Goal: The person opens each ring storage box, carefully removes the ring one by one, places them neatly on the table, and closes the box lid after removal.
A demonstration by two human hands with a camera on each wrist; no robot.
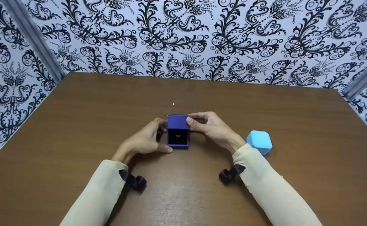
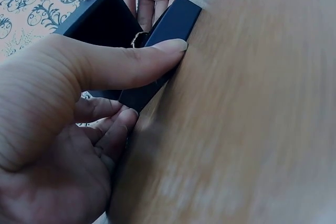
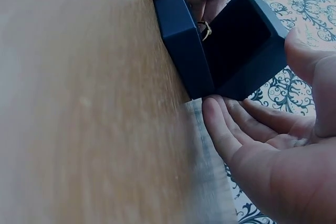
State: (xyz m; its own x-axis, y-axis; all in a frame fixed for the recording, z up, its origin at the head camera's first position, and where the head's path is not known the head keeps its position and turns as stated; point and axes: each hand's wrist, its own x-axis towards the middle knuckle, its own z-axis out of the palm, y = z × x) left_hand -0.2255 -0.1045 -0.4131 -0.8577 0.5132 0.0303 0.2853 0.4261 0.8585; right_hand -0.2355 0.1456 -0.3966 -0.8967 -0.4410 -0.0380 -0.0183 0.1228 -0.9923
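A dark blue ring box (image 1: pixel 178 121) sits on the table between both hands, its hinged lid raised at a slant. Inside, a thin gold-coloured ring (image 3: pixel 207 30) stands up from the black insert. My left hand (image 1: pixel 144 138) holds the base: in the left wrist view its thumb (image 2: pixel 152 59) lies along the front edge, with the other fingers at the side. From the right, my right hand (image 1: pixel 215 128) grips the lid. Its thumb (image 3: pixel 302 56) presses the lid's outer face, while the fingers (image 3: pixel 236 119) reach along the box's side near the hinge.
A light blue rounded cube (image 1: pixel 259 142) stands on the brown table (image 1: pixel 108 100), close beside the right wrist. A tiny bright speck (image 1: pixel 173 104) lies behind the box. Patterned walls (image 1: pixel 177 37) border the table at the back and sides.
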